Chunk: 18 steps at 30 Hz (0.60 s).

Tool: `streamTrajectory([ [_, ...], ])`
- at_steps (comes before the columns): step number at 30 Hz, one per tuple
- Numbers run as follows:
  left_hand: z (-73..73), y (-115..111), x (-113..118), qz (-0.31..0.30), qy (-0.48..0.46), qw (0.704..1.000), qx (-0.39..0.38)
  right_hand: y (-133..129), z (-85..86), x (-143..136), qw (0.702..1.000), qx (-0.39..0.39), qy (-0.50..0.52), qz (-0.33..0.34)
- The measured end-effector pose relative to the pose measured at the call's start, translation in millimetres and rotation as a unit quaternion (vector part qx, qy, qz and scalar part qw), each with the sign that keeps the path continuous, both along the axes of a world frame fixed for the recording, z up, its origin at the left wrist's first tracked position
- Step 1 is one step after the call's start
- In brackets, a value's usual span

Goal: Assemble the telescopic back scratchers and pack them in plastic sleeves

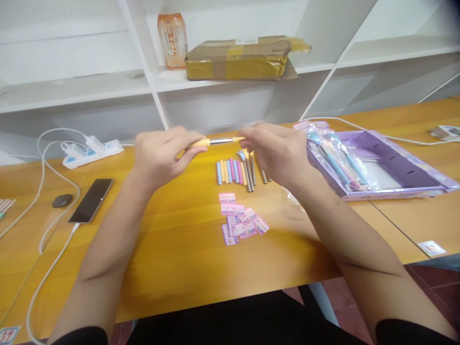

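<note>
A slim stick with yellow ends and a silver metal middle [220, 141] is held level above the table between my two hands. My left hand [167, 155] pinches its thicker yellow end between thumb and fingers. The narrower yellow end is in the fingers of my right hand [278, 151], which hide its tip. Below lies a row of blue, yellow and pink sleeves [231, 171]. Beside them are silver rods [249, 175] with blue and yellow claw-like heads; my right hand partly covers more rods. Closer to me, small pink and purple cards [242, 221] lie loosely overlapped.
At right stands a purple box [398, 191] with bagged coloured sticks [339, 158] over its edge. A phone [91, 201], a black object [62, 200], a white power strip [92, 153] and cables lie left. A taped carton [237, 60] and orange packet [172, 40] sit on the shelf.
</note>
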State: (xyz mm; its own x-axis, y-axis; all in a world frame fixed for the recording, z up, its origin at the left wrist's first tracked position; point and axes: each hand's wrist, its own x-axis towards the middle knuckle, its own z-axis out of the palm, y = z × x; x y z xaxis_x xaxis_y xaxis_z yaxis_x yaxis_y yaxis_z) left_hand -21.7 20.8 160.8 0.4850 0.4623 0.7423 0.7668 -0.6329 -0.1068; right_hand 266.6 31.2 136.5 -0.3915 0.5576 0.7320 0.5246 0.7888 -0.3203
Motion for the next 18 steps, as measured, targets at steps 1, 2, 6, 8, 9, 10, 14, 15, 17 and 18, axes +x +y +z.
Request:
streamTrajectory([
  [1,-0.8,0.5,0.7,-0.003,-0.003,1.000,-0.005,0.4,-1.0,-0.5,1.000,0.001,-0.001,-0.001],
  [2,-1.7,1.1,1.5,-0.006,-0.006,1.000,-0.010,1.0,-1.9,-0.9,1.000,0.006,-0.004,-0.004],
  [6,-4.9,3.8,3.9,-0.013,-0.013,1.000,-0.006,1.6,-2.7,-1.2,0.998,0.053,-0.017,-0.008],
  [8,-3.9,3.6,2.6,-0.014,-0.015,1.000,-0.007,-1.4,0.1,-1.0,0.995,0.090,-0.038,-0.014],
  [9,-2.3,2.8,1.0,-0.017,-0.014,1.000,-0.012,-3.9,2.4,-1.0,0.993,0.102,-0.053,-0.018],
  [10,0.1,1.8,-1.0,-0.019,-0.011,1.000,-0.019,-6.7,5.2,-1.1,0.992,0.105,-0.070,-0.021],
  [14,11.9,-4.1,-9.9,-0.020,0.011,0.999,-0.044,-16.1,17.3,-0.8,0.991,0.065,-0.119,-0.013],
  [15,14.1,-5.6,-11.1,-0.018,0.015,0.999,-0.048,-16.8,19.4,-0.2,0.991,0.058,-0.121,-0.009],
  [17,16.8,-8.1,-12.0,-0.014,0.027,0.998,-0.054,-16.2,21.7,1.8,0.992,0.050,-0.119,0.000],
  [18,17.2,-9.2,-11.9,-0.012,0.034,0.998,-0.054,-15.2,21.9,2.9,0.992,0.047,-0.116,0.005],
])
